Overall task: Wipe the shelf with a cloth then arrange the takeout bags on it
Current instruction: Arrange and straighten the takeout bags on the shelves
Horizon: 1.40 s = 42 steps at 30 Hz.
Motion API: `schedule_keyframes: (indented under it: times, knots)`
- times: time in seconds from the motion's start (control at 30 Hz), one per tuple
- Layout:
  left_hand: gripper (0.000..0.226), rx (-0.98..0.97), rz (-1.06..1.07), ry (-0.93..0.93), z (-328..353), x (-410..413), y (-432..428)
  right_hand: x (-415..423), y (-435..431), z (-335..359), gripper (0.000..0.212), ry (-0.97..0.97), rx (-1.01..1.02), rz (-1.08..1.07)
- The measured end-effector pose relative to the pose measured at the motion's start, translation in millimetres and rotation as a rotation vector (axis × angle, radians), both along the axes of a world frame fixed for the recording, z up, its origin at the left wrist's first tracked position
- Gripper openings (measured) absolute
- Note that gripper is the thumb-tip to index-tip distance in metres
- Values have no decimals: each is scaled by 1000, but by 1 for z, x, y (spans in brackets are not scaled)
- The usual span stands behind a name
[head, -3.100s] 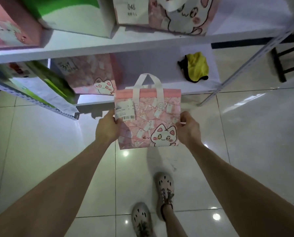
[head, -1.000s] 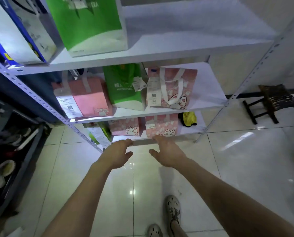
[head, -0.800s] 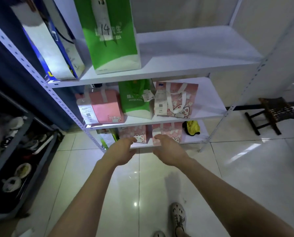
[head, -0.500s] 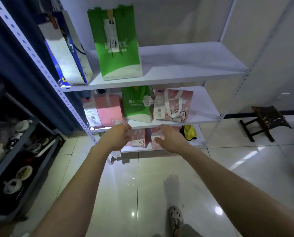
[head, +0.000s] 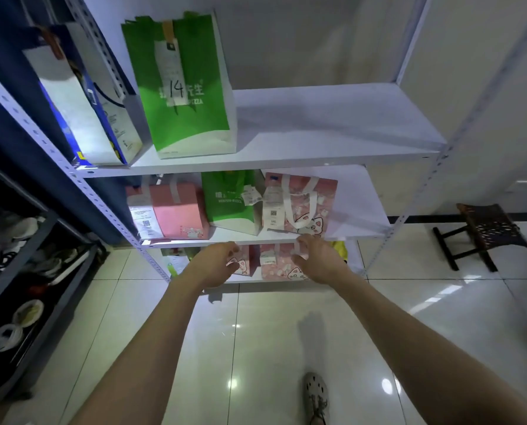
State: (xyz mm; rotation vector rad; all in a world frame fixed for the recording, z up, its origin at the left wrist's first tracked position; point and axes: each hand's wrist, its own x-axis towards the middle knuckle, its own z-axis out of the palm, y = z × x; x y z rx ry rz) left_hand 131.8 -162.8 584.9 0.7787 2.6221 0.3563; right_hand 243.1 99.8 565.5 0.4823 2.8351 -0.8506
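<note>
While both the left hand (head: 216,265) and right hand (head: 317,260) hover spread and empty, the green bag (head: 182,87) reads "14"

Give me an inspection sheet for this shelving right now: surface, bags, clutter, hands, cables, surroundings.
Surface: white shelf unit; right part of the top board bare.
Job's things: green bag marked 14 and blue-and-white bag upright on top board; pink bag, smaller green bag and pink cat bag on middle board; more pink cat bags on the bottom board, partly hidden by the hands.
Clutter: yellow cloth on bottom board, mostly hidden.
Grips: left hand and right hand empty, fingers spread.
Cables: nothing seen.
Surroundings: dark rack left, wooden stool right, glossy tiled floor.
</note>
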Motion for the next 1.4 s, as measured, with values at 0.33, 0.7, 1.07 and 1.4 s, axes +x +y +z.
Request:
schedule_keyframes:
  times: [0.33,0.7,1.07,1.4]
  knots:
    - [39,-15,87,-37,-23,-51,87,-105,111,-45,71,139,106,-7]
    - [40,-106,165,-47,-28,-47,63,-180,140,-58,70,-26,471,34]
    - [37,-48,160,-80,-23,-35,35,-111,111,-58,40,-50,333,-50]
    - [38,49,81,-110,-13,9,-25,5,59,-56,32,2,364,-234]
